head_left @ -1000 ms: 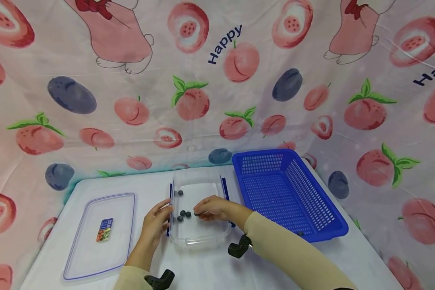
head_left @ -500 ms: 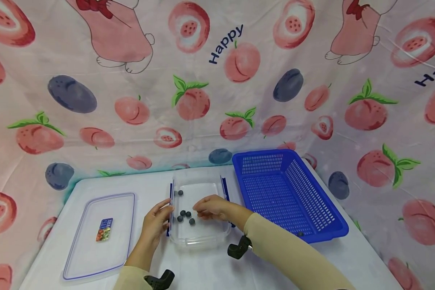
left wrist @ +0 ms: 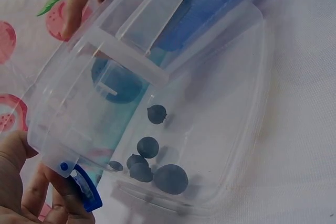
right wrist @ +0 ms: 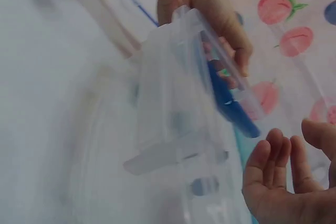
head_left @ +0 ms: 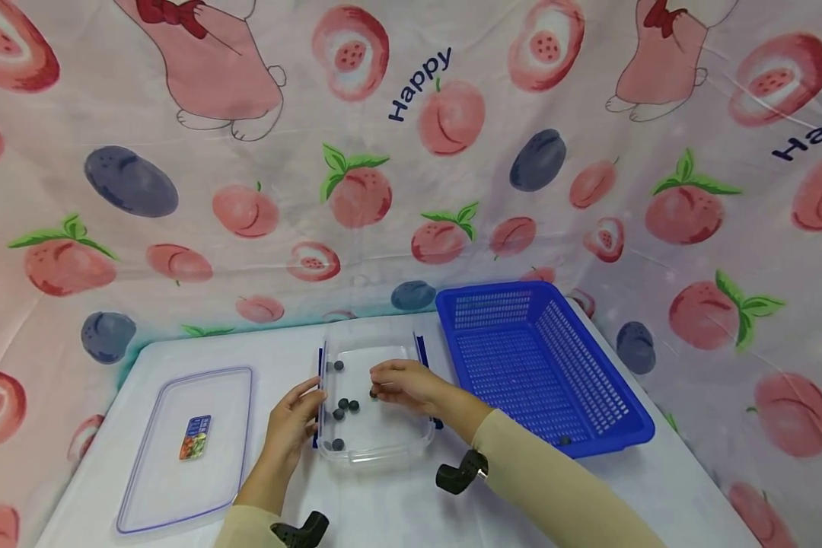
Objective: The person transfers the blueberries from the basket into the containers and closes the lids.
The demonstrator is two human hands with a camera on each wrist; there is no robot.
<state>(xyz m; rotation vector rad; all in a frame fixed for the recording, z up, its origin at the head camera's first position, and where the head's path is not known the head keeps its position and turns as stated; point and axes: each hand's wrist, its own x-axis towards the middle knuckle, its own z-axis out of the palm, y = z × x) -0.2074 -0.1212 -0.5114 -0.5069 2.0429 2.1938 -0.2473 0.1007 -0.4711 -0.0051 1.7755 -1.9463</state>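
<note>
In the head view a clear plastic storage box with blue side latches stands between the hands. Several dark blueberries lie inside, mostly along its left side. My left hand holds the box's left wall; in the left wrist view its fingers lie behind the blue latch. Over the box is my right hand, fingers loosely bent. One blueberry sits below it in the left wrist view, apart from the fingers. No berry shows among the right hand's fingers in the right wrist view.
A blue slotted basket stands to the right, with one blueberry at its near edge. The box's lid, bearing a small label, lies flat at left. A fruit-print curtain hangs behind the white table.
My right hand let a blueberry go, then lifted slightly. A blueberry now lies at the box's near left corner, and another shows under the right fingertips. The left hand stays at the wall.
</note>
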